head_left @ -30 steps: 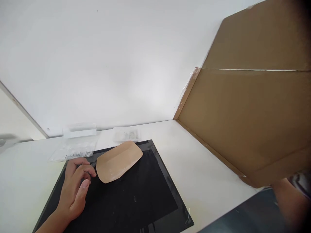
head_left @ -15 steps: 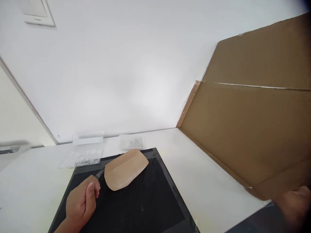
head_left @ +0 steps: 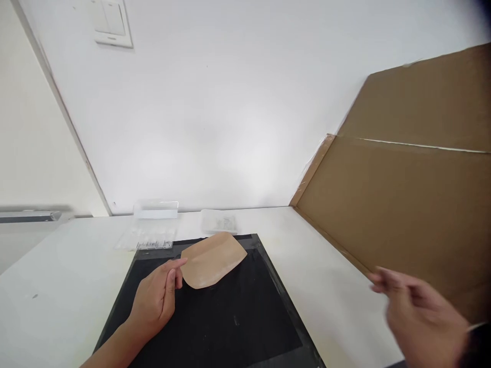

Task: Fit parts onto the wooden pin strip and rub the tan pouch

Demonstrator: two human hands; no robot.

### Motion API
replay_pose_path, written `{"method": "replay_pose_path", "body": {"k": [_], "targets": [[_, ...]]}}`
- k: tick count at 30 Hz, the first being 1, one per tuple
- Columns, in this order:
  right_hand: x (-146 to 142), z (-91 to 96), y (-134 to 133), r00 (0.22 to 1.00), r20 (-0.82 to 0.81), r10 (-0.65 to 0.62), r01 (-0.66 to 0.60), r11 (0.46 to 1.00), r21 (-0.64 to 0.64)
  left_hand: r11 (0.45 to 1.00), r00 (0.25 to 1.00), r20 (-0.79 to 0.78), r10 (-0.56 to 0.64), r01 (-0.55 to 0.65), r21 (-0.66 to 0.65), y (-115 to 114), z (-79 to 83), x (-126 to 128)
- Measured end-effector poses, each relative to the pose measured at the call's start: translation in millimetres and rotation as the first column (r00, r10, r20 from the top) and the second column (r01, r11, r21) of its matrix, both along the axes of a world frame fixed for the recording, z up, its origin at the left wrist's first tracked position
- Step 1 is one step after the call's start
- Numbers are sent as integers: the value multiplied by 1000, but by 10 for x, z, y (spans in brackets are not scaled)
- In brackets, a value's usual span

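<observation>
My left hand (head_left: 155, 296) is over the left side of a black mat (head_left: 230, 322). Its index finger is stretched out to the left edge of a curved tan sheet (head_left: 215, 260); thumb and other fingers are curled in, and what they hold, if anything, is hidden. Whether the sheet is leather or stiff paper I cannot tell. It lies slanted across the mat's far part. My right hand (head_left: 422, 312) is off to the right, over the white table in front of the cardboard, somewhat blurred. Its fingers are bent together; anything between them is too indistinct to name.
Tall brown cardboard (head_left: 406, 204) stands folded along the right side. Behind the mat are a clear plastic holder (head_left: 155, 225) and a small clear packet (head_left: 219, 222) on the white table (head_left: 57, 286). A white wall (head_left: 230, 112) with a switch (head_left: 111, 20) rises behind.
The view has shifted left. My right hand has come in from the lower right edge. My left index finger is now extended at the sheet, where a narrow grey thing showed before.
</observation>
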State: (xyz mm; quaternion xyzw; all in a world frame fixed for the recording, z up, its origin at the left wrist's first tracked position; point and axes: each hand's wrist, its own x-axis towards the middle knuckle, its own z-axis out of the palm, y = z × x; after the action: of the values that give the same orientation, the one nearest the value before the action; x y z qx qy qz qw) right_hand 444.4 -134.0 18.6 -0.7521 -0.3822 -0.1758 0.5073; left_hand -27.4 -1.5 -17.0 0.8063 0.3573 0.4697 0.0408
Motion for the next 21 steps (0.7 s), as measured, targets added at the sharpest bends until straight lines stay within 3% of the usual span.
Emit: {"method": "replay_pose_path", "body": {"k": [2, 5, 7, 8, 10, 13, 17, 21], "targets": [[-198, 45, 378, 970, -40, 241, -244, 959, -141, 998, 997, -59, -54, 53, -29, 0, -6, 16], [-578, 96, 974, 767, -54, 639, -629, 734, -254, 987, 976, -146, -160, 155, -49, 38, -35, 34], [-810, 46, 1350, 595, -27, 804, -760, 551, -345, 983, 969, -163, -183, 175, -62, 81, -68, 40], [-905, -14, 1522, 530, 2, 848, -782, 490, -385, 983, 971, -160, -180, 171, -64, 102, -87, 40], [-1044, -193, 1811, 507, 55, 860, -769, 480, -421, 986, 976, -149, -159, 150, -71, 136, -117, 36], [-1154, -508, 2058, 541, 108, 834, -732, 530, -428, 988, 983, -130, -130, 117, -103, 152, -116, 20], [-1206, -761, 2058, 580, 152, 800, -674, 576, -463, 983, 982, -162, -96, 69, -169, 117, -15, -2], [-1195, -791, 1945, 560, 156, 813, -650, 548, -527, 982, 927, -338, -161, 117, -146, 70, 84, -3]]}}
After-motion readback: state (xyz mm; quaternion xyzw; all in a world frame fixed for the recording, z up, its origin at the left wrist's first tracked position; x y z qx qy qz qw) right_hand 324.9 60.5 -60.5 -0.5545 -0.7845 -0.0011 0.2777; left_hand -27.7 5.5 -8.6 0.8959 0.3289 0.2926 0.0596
